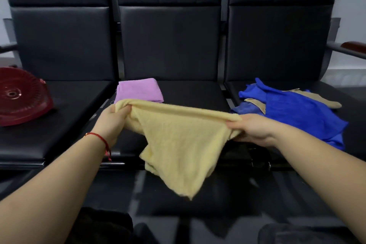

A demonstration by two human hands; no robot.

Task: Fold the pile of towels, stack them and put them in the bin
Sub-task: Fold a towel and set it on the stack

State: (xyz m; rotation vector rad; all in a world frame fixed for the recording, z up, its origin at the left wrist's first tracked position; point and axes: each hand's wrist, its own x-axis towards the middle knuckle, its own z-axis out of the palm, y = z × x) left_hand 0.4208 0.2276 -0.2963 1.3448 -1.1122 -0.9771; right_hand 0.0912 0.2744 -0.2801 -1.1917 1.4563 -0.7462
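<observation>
two hands stretch a yellow towel (178,140) in the air over the middle seat (190,93): left hand (112,121) and right hand (253,128) each grip a top corner. folded pink towel (139,90) lies behind it, blue pile (293,109) on the right seat, red bin (21,97) on the left seat.

Yellow towel (178,140) between both hands
</observation>
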